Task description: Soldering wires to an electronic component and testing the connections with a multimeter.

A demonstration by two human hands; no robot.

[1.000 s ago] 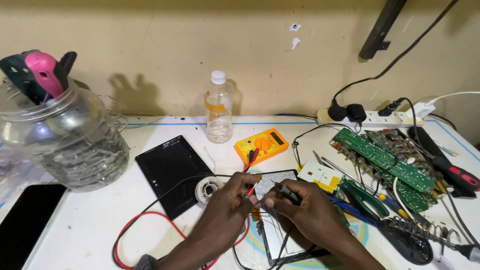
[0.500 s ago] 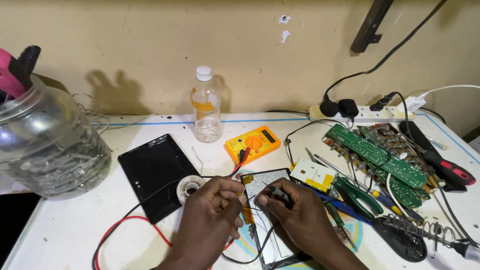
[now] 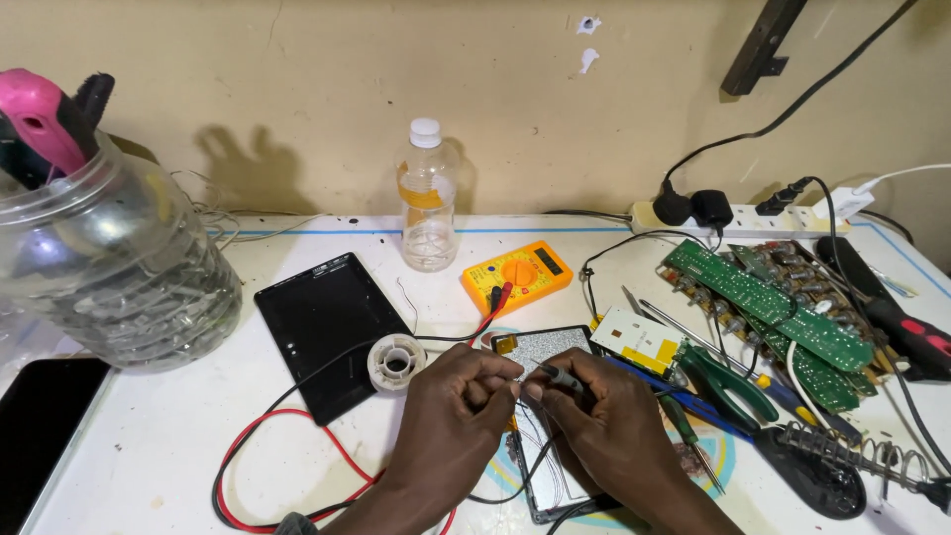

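Observation:
My left hand (image 3: 451, 416) and my right hand (image 3: 604, 426) are close together over an opened phone (image 3: 540, 347) lying on the white table. My right hand pinches a black meter probe (image 3: 562, 376) with its tip toward the left fingers. My left hand is closed on something small, probably the red probe, which its fingers hide. Red and black leads (image 3: 297, 446) run from the hands to a yellow multimeter (image 3: 515, 274) behind the phone.
A black tablet (image 3: 332, 332) and a solder spool (image 3: 396, 359) lie left of the hands. A large clear jar (image 3: 109, 267) stands far left, a plastic bottle (image 3: 428, 203) at the back. Green circuit boards (image 3: 773, 302), pliers (image 3: 728, 381), screwdrivers and a soldering-iron stand (image 3: 842, 461) crowd the right.
The camera view has shifted slightly. Both hands have stayed over the phone, moving closer together, with the probe still pinched in my right hand.

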